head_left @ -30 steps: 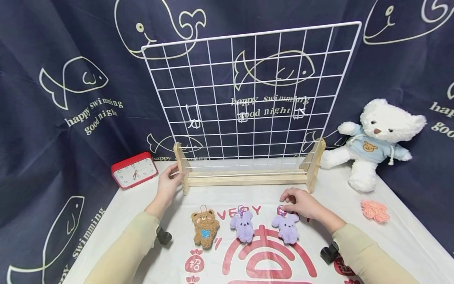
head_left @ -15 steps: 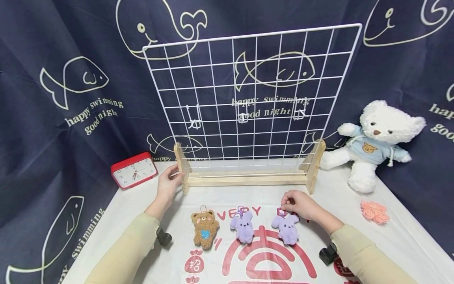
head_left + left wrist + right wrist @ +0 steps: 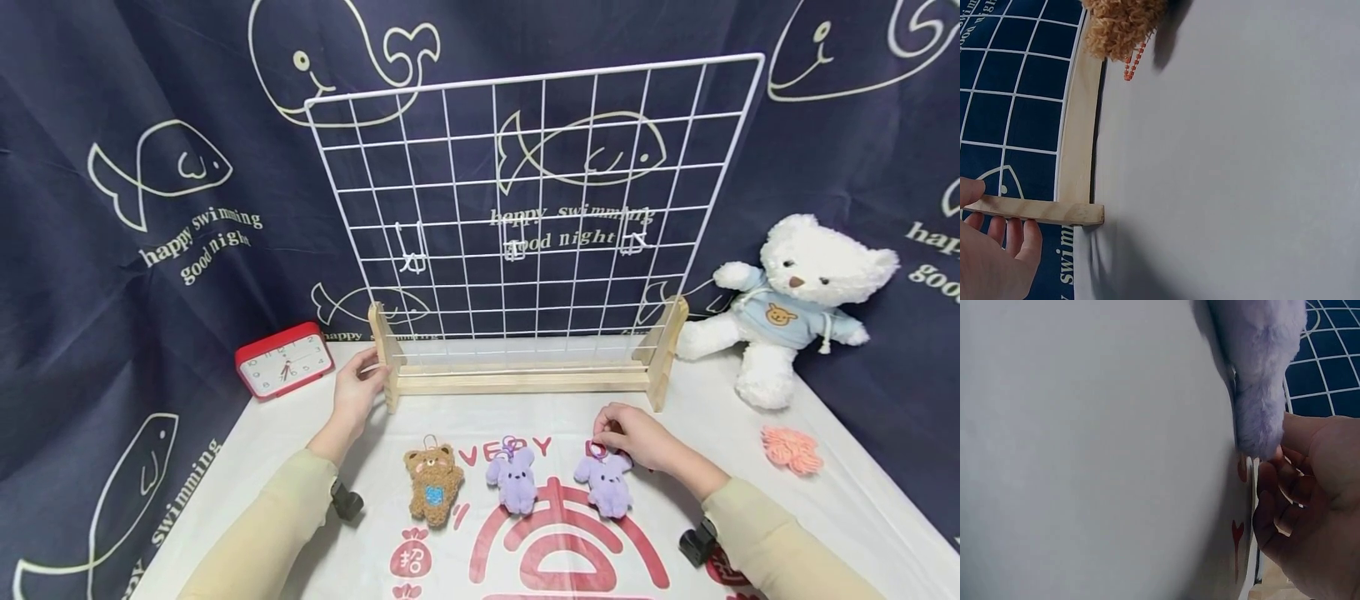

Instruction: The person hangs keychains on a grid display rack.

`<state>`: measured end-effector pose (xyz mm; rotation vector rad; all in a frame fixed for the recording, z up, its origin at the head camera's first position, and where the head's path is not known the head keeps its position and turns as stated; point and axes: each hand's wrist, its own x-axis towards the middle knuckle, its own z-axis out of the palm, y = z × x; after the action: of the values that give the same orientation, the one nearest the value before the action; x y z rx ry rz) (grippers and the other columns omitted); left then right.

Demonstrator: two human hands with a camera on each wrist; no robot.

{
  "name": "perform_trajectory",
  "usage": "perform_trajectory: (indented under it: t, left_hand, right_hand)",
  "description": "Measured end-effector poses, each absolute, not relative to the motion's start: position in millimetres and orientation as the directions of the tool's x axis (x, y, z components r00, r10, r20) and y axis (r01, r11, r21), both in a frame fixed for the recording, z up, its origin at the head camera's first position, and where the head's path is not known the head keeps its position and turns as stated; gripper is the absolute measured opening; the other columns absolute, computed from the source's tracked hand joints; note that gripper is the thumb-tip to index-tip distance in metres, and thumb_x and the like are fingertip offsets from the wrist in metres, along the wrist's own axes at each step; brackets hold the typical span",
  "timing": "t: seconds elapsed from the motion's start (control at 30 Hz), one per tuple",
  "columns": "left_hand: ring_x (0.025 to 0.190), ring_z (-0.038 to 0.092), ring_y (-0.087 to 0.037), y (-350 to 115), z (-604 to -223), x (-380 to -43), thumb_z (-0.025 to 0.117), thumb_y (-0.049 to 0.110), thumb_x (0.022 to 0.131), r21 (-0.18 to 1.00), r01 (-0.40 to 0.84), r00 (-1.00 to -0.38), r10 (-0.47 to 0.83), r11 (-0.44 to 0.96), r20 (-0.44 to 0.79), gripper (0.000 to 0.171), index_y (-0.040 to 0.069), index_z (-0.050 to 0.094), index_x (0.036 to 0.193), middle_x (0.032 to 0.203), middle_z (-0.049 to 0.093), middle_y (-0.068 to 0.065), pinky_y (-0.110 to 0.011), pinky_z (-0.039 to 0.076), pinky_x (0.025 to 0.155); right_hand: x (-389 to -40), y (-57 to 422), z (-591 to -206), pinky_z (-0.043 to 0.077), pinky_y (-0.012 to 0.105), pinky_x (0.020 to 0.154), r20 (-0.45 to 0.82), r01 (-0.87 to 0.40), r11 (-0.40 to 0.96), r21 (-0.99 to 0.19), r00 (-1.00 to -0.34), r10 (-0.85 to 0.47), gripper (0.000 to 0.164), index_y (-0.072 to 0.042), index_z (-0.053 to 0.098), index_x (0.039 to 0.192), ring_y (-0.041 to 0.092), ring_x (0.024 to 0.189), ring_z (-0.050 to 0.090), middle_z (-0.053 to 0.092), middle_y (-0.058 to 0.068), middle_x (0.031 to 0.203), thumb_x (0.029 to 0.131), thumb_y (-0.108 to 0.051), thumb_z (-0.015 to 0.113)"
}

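My left hand (image 3: 358, 390) grips the left wooden foot (image 3: 1041, 211) of a white wire grid rack (image 3: 525, 79); in the left wrist view the thumb lies on one side and the fingers on the other. With its fingertips together, my right hand (image 3: 633, 432) pinches the ring at the top of the right-hand purple plush keychain (image 3: 607, 486). That plush lies on the table, and in the right wrist view its fur (image 3: 1260, 419) hides part of the fingers. A second purple plush keychain (image 3: 516, 482) and a brown bear keychain (image 3: 433, 487) lie to its left.
Three white hooks, among them a left hook (image 3: 412, 260), hang on the grid. A red clock (image 3: 285, 360) stands at the left, a white teddy bear (image 3: 783, 308) sits at the right, and a pink yarn-like bundle (image 3: 791, 450) lies before it. Dark fish-print cloth (image 3: 180, 350) hangs behind.
My right hand's fingers have come down and closed together on the ring of the right-hand purple plush. My left hand has stayed on the rack's foot.
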<state>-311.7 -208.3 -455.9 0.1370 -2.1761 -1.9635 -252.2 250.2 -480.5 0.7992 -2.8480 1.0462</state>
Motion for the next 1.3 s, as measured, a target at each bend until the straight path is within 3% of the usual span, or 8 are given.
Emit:
perform_trajectory:
  t: [0.13,0.4,0.7,1.3]
  left_hand:
    - [0.115,0.056,-0.032,-208,-455,-312,0.065,-0.001,0.095,0.991,0.078,-0.973,-0.207,0.113,0.101,0.05,-0.002,0.053,0.143,0.135,0.057,-0.026,-0.012,0.052,0.075]
    - [0.113,0.059,-0.033,-209,-459,-315,0.065,-0.003,0.095,0.987,0.101,-0.969,-0.212,0.128,0.127,0.047,-0.003,0.055,0.141,0.131,0.059,-0.026,-0.013,0.053,0.078]
    - [0.117,0.057,-0.038,-208,-457,-313,0.064,-0.004,0.094,0.986,0.102,-0.969,-0.211,0.13,0.128,0.049,-0.004,0.054,0.142,0.132,0.059,-0.027,-0.013,0.053,0.078]
    - [0.12,0.057,-0.038,-206,-455,-311,0.065,-0.001,0.095,0.986,0.089,-0.969,-0.215,0.14,0.118,0.048,-0.003,0.054,0.142,0.134,0.058,-0.027,-0.011,0.051,0.079]
  right_hand:
    - [-249,248,-477,0.045,0.025,0.063,0.171,-0.453,0.646,-0.614,-0.875,-0.452,0.016,-0.014,0.062,0.082,0.003,0.069,0.049,0.053,-0.009,0.075,0.092,-0.008,0.073]
    - [-243,250,-474,0.049,0.023,0.057,0.164,-0.439,0.575,-0.69,-0.869,-0.468,0.012,-0.01,0.06,0.088,0.007,0.066,0.057,0.062,-0.004,0.074,0.096,-0.008,0.069]
    - [-238,258,-465,0.061,0.033,0.068,0.139,-0.358,0.429,-0.829,-0.875,-0.463,0.007,0.002,0.057,0.096,0.018,0.076,0.068,0.068,0.012,0.084,0.099,-0.002,0.062]
    - [-224,263,-428,0.063,0.036,0.067,0.33,-0.473,0.315,-0.823,-0.849,-0.413,0.006,0.009,0.057,0.099,0.019,0.077,0.071,0.07,0.016,0.087,0.101,0.003,0.058]
